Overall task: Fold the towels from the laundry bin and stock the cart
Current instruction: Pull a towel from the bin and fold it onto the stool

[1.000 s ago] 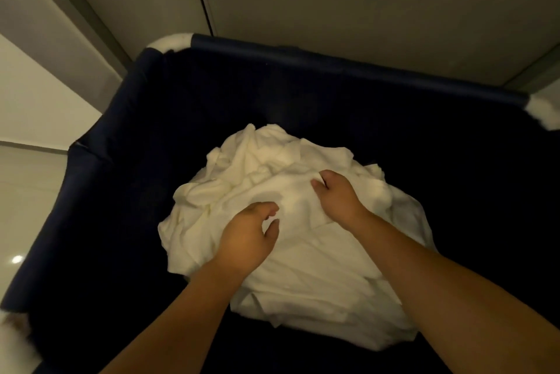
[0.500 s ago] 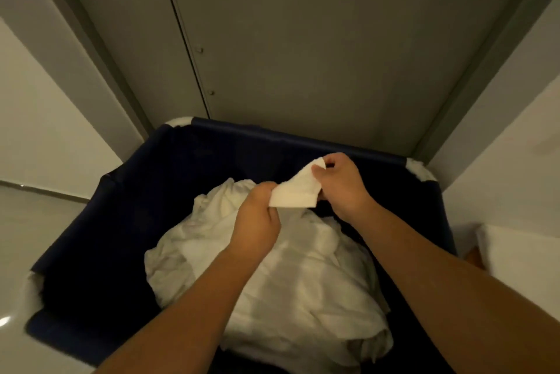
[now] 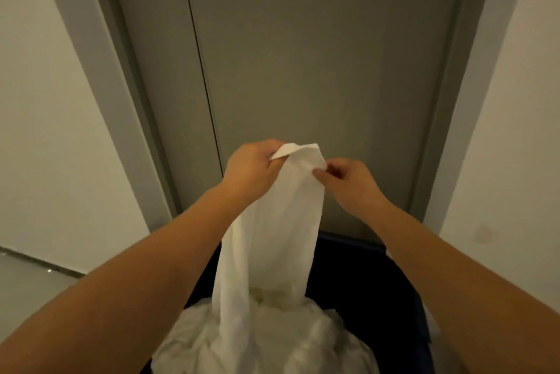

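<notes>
I hold my left hand up in front of me, just left of the middle, knuckles uppermost. Its fingers are curled tight round the top corner of a white towel, and a small flap of the cloth sticks out above them. My right hand sits just beside it at three o'clock, a little lower. Its thumb and forefinger are pinched on the towel's other upper edge, and the remaining fingers are curled loosely behind (I cannot see their tips). The two hands are near each other but apart, with only the bunched top of the towel between them. Both arms run in bare from the bottom corners and converge towards the middle, the left forearm from seven o'clock and the right forearm from five o'clock. The towel hangs from my hands as a narrow, gathered length, straight down towards six o'clock. There its lower end merges with the crumpled heap of towels lying in the dark blue laundry bin. The bin's far rim shows below my right wrist. At twelve o'clock, behind my hands, stands a grey door in a grey frame. There is pale wall at nine and three o'clock and a strip of glossy floor at eight o'clock.
</notes>
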